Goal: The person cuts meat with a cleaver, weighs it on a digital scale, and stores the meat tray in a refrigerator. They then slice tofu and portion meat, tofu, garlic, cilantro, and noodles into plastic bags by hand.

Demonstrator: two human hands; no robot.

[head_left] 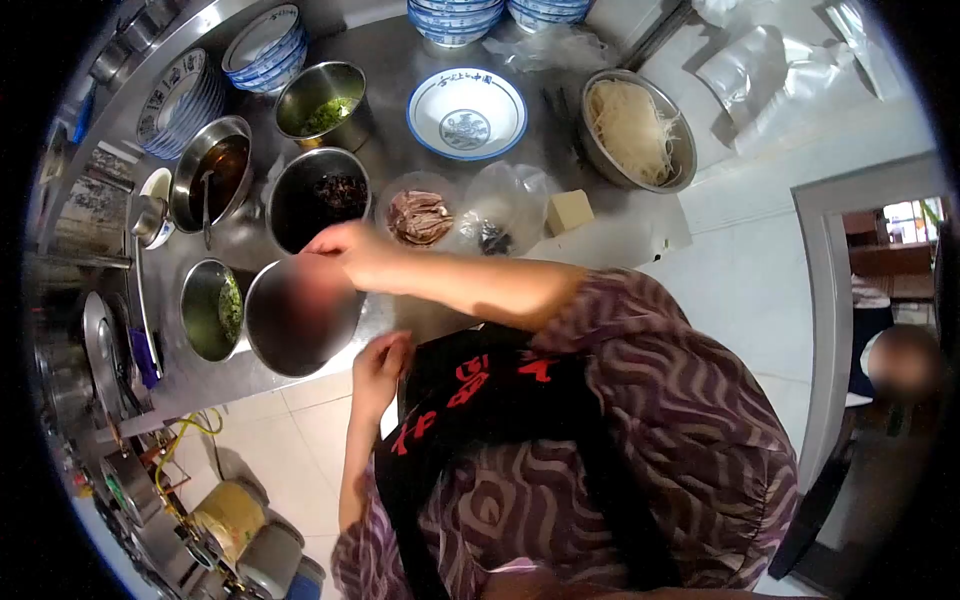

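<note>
My right hand [350,256] reaches over the rims of two metal pots, its fingers pinched together; what they hold is too small to tell. Under it, the nearer pot [262,340] has a blurred reddish patch inside. The farther pot [300,170] contains dark food. My left hand [380,368] is curled closed near the counter's front edge, just right of the nearer pot, with nothing visible in it. Beside my right hand sit a clear bowl of sliced meat [420,217] and a clear plastic bag [500,200] with dark bits in it.
A blue-rimmed white bowl [465,115] is at the back, near a bowl of noodles [632,130]. Pots of chopped greens [325,115], a pot of brown sauce [222,170] and stacked bowls [265,50] stand left. A yellowish block [570,212] lies right. Another person [880,350] is beyond the doorway.
</note>
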